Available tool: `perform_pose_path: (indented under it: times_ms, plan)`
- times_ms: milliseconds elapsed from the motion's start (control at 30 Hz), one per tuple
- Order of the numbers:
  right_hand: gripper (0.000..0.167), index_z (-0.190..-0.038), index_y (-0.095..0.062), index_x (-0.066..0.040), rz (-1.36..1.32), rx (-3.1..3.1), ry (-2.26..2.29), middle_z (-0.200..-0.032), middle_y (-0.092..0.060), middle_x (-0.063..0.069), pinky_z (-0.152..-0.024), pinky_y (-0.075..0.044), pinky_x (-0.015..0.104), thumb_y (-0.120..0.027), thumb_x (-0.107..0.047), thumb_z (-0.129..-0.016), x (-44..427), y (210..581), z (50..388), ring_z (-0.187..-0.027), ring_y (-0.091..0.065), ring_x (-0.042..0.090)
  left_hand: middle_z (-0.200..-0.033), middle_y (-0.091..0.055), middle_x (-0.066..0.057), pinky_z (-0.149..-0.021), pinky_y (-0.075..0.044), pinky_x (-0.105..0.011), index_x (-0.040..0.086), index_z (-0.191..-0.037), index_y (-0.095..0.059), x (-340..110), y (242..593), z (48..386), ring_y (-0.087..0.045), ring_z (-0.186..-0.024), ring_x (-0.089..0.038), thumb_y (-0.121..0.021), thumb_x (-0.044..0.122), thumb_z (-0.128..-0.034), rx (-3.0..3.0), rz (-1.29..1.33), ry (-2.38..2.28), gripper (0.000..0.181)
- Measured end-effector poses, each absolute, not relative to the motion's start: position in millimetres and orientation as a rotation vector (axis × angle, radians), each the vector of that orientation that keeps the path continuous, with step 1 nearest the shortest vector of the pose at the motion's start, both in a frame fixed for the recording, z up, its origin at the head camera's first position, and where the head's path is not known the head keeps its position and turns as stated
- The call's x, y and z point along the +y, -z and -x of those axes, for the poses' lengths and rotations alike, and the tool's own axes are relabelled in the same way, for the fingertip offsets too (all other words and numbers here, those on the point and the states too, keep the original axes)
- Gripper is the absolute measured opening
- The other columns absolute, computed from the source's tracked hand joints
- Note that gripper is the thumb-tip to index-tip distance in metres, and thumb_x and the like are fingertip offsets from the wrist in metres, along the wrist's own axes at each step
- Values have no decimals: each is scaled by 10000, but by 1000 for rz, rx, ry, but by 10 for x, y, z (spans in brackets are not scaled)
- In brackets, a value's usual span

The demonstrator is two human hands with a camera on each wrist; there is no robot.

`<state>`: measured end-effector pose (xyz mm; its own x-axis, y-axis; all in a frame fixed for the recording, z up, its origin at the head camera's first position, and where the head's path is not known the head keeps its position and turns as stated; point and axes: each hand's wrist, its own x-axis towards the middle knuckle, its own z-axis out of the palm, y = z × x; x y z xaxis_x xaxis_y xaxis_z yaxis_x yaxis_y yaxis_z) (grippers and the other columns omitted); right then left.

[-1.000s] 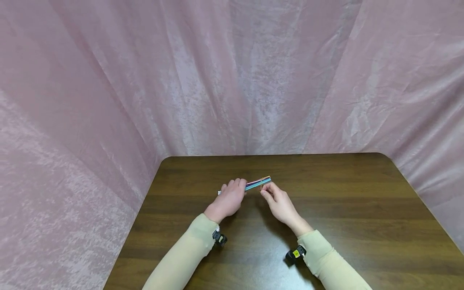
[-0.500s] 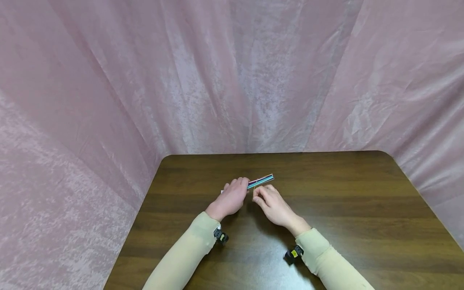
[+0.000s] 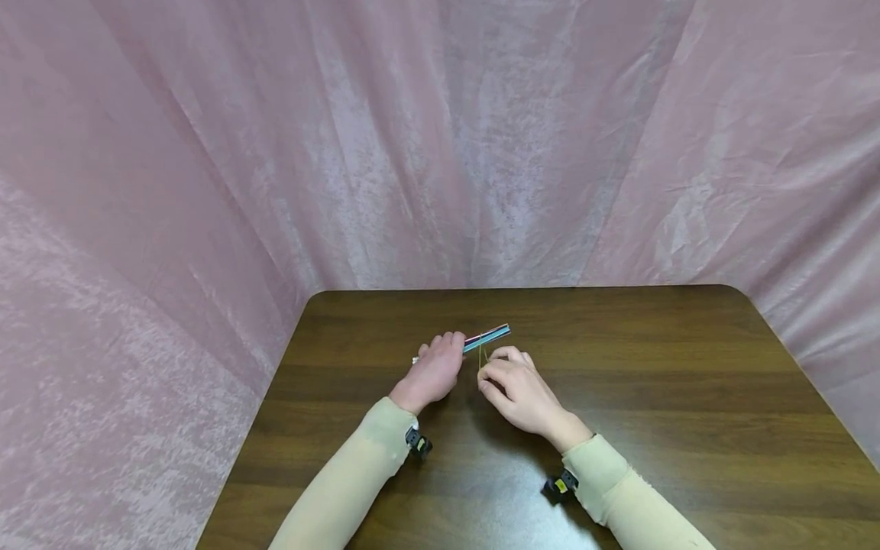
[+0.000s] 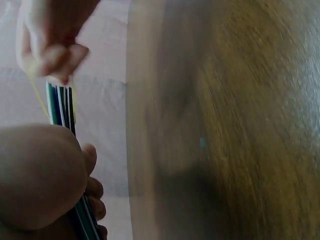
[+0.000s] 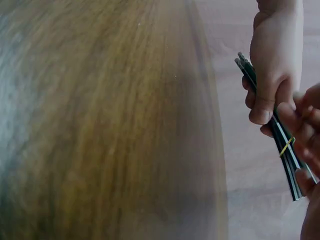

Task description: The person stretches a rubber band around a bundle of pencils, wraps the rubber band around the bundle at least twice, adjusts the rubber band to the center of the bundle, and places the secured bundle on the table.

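Observation:
My left hand (image 3: 431,374) grips a bundle of slim coloured sticks (image 3: 490,337), light blue, dark and reddish, whose exact kind I cannot tell. Small pale ends show past the hand's left side. A thin yellow rubber band (image 3: 480,359) runs around the sticks' right part and is stretched down toward me. With curled fingers, my right hand (image 3: 521,393) pinches the band just below the bundle. In the left wrist view the band (image 4: 38,96) slants up to the blurred right fingers. The right wrist view shows the band (image 5: 286,147) crossing the sticks (image 5: 276,127).
Both hands are above a brown wooden table (image 3: 687,397) with rounded far corners. Pink velvety curtains (image 3: 385,153) hang behind it and at both sides. A small black camera sits on each wrist (image 3: 418,441).
My right hand has moved from near the sticks' right end toward the left hand and down, stretching the band away from the bundle. The left hand keeps its grip and shifts slightly.

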<state>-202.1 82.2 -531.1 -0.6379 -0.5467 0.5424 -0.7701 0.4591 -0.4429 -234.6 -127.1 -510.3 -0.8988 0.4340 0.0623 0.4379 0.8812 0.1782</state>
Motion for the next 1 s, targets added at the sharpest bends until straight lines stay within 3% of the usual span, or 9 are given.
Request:
perform_pose_path:
  times_ms: [100, 267, 333, 467, 533, 600, 667, 733, 1000]
  plan:
    - [128, -903, -654, -183, -1194, -2305, -1043, -849, -622, -127, -1014, -473, 436, -660, -101, -1001, 800, 5288, 1983, -1035, -650, 197, -1025, -601, -109, -725, -429, -428, 41, -1199, -531, -1284, 5121, 2364, -578, -923, -307, -612, 145, -1098, -3038, 621, 322, 166]
    - [201, -919, -635, -123, -1263, -2226, -1588, -674, -550, -61, -790, -573, 301, -553, -2, -1057, 716, 5280, 1889, -653, -612, 119, -1014, -597, -122, -721, -427, -435, 37, -1186, -530, -1288, 5144, 2375, -576, -936, -317, -584, 129, -1107, -3063, 510, 351, 133]
    - [187, -950, -609, -42, -1188, -2162, -1943, -633, -513, -4, -721, -561, 296, -486, -4, -1085, 678, 5277, 1853, -574, -542, 150, -994, -591, -118, -708, -420, -424, 39, -1176, -530, -1288, 5151, 2371, -570, -920, -312, -571, 127, -1111, -3056, 470, 347, 117]
    - [257, -1179, -533, 143, -848, -1890, -2593, -669, -495, 34, -820, -582, 362, -357, -30, -1109, 633, 5260, 1813, -603, -502, 190, -988, -581, -117, -706, -405, -425, 40, -1179, -521, -1282, 5158, 2363, -561, -917, -316, -557, 103, -1106, -3015, 396, 347, 103]
    - [378, -1418, -466, 119, -678, -1726, -2825, -735, -530, 9, -837, -574, 343, -314, -41, -1112, 632, 5248, 1801, -632, -495, 163, -998, -585, -126, -702, -409, -432, 32, -1188, -522, -1272, 5162, 2357, -567, -923, -325, -566, 93, -1098, -2983, 372, 350, 117]
    - [503, -1637, -323, -22, -570, -1563, -2993, -835, -565, -14, -859, -563, 310, -282, -44, -1136, 628, 5246, 1788, -656, -492, 98, -999, -585, -132, -691, -409, -432, 28, -1179, -522, -1253, 5166, 2351, -570, -916, -330, -588, 89, -1087, -2937, 354, 342, 128]
    - [576, -1724, -162, -192, -466, -1381, -3147, -939, -567, -31, -882, -547, 271, -270, -72, -1172, 612, 5241, 1778, -658, -467, 52, -997, -588, -136, -677, -413, -433, 25, -1160, -527, -1232, 5162, 2343, -576, -910, -333, -616, 68, -1066, -2881, 341, 329, 136]
    - [597, -1733, -77, -260, -337, -1210, -3261, -1007, -539, -42, -884, -534, 226, -286, -126, -1190, 586, 5228, 1777, -645, -439, 15, -996, -587, -134, -668, -414, -431, 26, -1150, -529, -1217, 5163, 2345, -579, -908, -331, -628, 39, -1047, -2829, 334, 306, 144]
    - [682, -1632, -224, 10, 151, -842, -3398, -1023, -573, -35, -869, -530, 134, -483, -358, -1120, 605, 5206, 1958, -641, -510, -58, -1090, -604, -115, -710, -409, -413, 38, -1274, -555, -1288, 5223, 2350, -552, -959, -302, -595, -16, -1043, -2760, 447, 233, 240]
